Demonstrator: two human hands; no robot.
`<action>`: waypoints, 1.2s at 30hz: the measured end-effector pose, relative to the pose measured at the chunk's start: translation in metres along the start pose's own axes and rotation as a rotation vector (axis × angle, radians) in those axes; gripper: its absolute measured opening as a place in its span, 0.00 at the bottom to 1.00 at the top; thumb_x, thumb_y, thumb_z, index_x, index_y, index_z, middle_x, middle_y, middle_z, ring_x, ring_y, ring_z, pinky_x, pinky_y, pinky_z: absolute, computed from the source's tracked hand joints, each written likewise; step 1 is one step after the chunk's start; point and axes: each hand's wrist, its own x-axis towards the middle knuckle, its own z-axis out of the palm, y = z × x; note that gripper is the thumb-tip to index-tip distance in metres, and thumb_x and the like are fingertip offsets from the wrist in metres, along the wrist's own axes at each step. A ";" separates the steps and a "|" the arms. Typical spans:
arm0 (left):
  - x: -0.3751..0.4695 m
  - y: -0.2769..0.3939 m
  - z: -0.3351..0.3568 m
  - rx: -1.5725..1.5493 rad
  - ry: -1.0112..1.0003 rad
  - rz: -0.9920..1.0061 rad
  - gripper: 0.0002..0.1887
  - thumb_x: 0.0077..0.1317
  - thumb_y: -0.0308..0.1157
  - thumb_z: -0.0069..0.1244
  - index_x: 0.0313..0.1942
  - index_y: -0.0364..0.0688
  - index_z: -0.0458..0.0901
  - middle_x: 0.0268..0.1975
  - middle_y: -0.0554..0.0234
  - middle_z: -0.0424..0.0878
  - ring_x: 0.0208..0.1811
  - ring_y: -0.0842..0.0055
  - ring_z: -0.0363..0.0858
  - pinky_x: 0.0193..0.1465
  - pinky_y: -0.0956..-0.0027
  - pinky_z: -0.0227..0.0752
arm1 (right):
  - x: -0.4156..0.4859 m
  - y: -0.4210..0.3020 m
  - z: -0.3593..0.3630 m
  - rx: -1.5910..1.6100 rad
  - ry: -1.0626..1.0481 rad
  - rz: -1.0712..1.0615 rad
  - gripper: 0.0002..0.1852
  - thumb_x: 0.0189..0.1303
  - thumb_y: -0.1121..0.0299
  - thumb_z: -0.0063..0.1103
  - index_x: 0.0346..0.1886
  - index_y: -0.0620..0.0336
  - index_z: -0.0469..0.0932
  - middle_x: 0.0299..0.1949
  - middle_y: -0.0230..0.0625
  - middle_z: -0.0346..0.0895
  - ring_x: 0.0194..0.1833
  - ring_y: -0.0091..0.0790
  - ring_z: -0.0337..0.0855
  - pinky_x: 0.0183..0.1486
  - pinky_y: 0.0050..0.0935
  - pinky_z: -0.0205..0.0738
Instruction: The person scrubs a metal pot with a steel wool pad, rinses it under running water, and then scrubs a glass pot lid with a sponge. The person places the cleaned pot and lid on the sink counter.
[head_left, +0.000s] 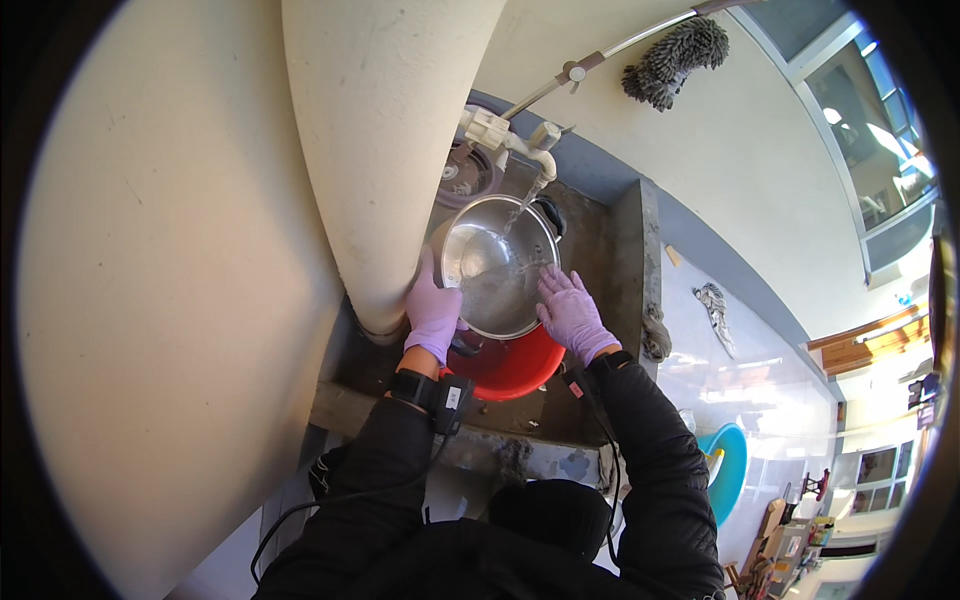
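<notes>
A stainless steel pot with dark handles tilts under a white tap, and water runs into it. Some water pools inside the pot. My left hand, in a thin purple glove, grips the pot's left side near the lower handle, its fingers partly hidden. At the right rim lies my right hand, gloved the same way, its fingers extended and the fingertips at the edge. Beneath the pot, a red plastic basin sits in the concrete sink.
A thick pale pipe stands close on the left. Behind the tap leans a mop pole. A grey rag hangs over the sink's right wall. A turquoise tub and a cloth are on the floor to the right.
</notes>
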 end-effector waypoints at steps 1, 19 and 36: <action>0.000 -0.001 0.000 -0.062 -0.044 -0.077 0.48 0.51 0.15 0.44 0.76 0.47 0.52 0.53 0.42 0.82 0.20 0.59 0.84 0.18 0.64 0.80 | -0.001 0.011 -0.004 -0.045 -0.011 0.097 0.27 0.63 0.66 0.51 0.67 0.62 0.69 0.69 0.43 0.68 0.73 0.46 0.61 0.76 0.43 0.53; -0.015 -0.024 0.027 -0.482 -0.336 -0.231 0.41 0.53 0.18 0.47 0.71 0.43 0.62 0.42 0.50 0.81 0.22 0.65 0.83 0.20 0.70 0.80 | -0.012 0.042 -0.048 1.224 -0.082 0.983 0.20 0.58 0.79 0.47 0.55 0.64 0.73 0.32 0.48 0.82 0.21 0.42 0.85 0.14 0.34 0.80; 0.001 -0.038 0.039 -0.782 -0.356 -0.452 0.10 0.71 0.34 0.50 0.46 0.38 0.79 0.39 0.59 0.82 0.40 0.69 0.81 0.50 0.63 0.79 | -0.020 0.024 -0.038 1.153 0.240 1.097 0.22 0.61 0.81 0.43 0.59 0.63 0.73 0.37 0.47 0.84 0.22 0.41 0.86 0.15 0.30 0.81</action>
